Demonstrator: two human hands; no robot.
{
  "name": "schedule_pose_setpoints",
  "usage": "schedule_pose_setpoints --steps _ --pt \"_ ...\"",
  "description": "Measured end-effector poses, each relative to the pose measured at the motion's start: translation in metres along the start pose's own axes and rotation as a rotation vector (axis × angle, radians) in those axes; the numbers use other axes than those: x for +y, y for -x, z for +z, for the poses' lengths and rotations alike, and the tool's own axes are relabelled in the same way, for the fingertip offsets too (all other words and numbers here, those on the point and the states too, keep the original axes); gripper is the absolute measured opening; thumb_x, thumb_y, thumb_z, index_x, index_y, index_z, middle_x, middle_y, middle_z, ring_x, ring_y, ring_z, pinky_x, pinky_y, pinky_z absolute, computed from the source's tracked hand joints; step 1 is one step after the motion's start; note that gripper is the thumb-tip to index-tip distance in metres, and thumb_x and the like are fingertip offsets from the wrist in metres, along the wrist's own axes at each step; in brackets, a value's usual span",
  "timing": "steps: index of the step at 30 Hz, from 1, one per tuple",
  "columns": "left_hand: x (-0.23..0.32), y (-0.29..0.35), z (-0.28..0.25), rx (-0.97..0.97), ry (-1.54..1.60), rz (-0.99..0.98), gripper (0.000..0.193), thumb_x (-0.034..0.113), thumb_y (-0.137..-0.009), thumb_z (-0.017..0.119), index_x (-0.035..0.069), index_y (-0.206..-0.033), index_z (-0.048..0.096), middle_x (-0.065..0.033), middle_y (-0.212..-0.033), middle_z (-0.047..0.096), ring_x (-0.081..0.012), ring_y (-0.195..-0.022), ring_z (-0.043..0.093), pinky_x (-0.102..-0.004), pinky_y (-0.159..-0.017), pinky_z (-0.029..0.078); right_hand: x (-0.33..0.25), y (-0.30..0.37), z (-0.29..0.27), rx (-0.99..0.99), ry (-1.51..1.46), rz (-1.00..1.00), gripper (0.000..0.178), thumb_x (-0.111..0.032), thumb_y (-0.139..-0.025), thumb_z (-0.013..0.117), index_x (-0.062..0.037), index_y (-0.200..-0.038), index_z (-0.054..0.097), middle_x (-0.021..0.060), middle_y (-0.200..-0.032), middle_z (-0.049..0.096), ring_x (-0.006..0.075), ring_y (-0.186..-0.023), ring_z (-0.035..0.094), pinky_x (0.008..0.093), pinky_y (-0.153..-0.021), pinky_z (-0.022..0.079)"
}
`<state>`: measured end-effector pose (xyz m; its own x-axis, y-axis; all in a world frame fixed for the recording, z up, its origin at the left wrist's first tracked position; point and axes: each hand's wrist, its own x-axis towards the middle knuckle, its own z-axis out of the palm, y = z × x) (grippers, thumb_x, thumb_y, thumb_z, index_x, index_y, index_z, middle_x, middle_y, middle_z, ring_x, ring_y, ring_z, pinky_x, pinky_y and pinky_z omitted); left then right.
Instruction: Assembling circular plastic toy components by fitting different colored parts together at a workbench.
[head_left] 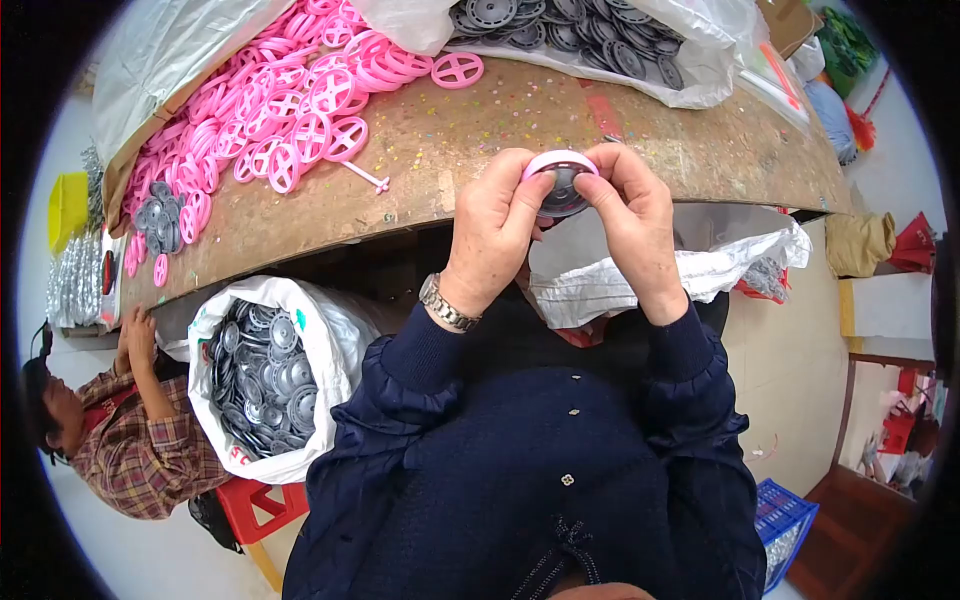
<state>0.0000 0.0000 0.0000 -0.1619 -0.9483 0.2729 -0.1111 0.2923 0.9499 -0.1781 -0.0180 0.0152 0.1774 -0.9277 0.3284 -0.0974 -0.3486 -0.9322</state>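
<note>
At the table's front edge, my left hand (490, 225) and my right hand (635, 215) together grip a round plastic piece. It has a pink ring (560, 157) on its far side and a dark grey disc (563, 200) within or against it. Both thumbs press on the disc, while the other fingers wrap behind the ring and are partly hidden. How firmly the two parts sit together I cannot tell. Beyond my hands, a heap of pink spoked rings (330, 90) covers the table's left part, with one pink ring (457, 70) lying apart.
Grey discs (600, 40) lie in a plastic bag on the wooden table (520, 115). An open white sack (330, 400) of grey discs stands at my left, another white sack (690, 270) below the table edge. A person (140, 440) sits far left; a blue crate (785, 520) stands lower right.
</note>
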Motion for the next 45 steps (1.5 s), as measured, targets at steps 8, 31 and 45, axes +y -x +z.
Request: schedule_pose_setpoints --steps 8,31,45 --pt "0.017 0.002 0.008 -0.036 0.144 -0.116 0.051 0.003 -0.095 0.059 0.006 -0.141 0.038 -0.0074 -0.110 0.059 -0.0110 -0.076 0.062 -0.0240 -0.061 0.056 -0.004 -0.007 -0.003 -0.033 -0.242 0.132 0.014 -0.005 -0.091 0.065 -0.0007 -0.103 0.061 -0.0006 -0.087 0.064 0.0045 -0.078 0.058 0.0212 -0.068 0.048" --pt "0.012 0.008 0.011 0.073 0.283 -0.078 0.042 0.002 -0.098 0.053 0.002 -0.138 0.043 -0.0072 -0.103 0.063 -0.0081 -0.064 0.059 -0.0206 -0.052 0.051 -0.009 0.005 0.008 -0.064 -0.161 0.077 0.024 -0.001 -0.089 0.063 -0.0008 -0.113 0.059 0.0023 -0.095 0.065 0.0079 -0.086 0.060 0.0247 -0.076 0.051" --pt "-0.001 -0.054 -0.041 0.201 -0.961 0.453 0.032 0.021 -0.090 0.066 0.001 -0.115 0.063 -0.0183 -0.101 0.062 -0.0347 -0.092 0.061 -0.0430 -0.079 0.051 -0.004 0.011 -0.084 -0.191 0.723 -0.211 0.025 0.001 -0.085 0.065 -0.0009 -0.109 0.062 0.0127 -0.101 0.066 0.0274 -0.094 0.064 0.0337 -0.085 0.049"
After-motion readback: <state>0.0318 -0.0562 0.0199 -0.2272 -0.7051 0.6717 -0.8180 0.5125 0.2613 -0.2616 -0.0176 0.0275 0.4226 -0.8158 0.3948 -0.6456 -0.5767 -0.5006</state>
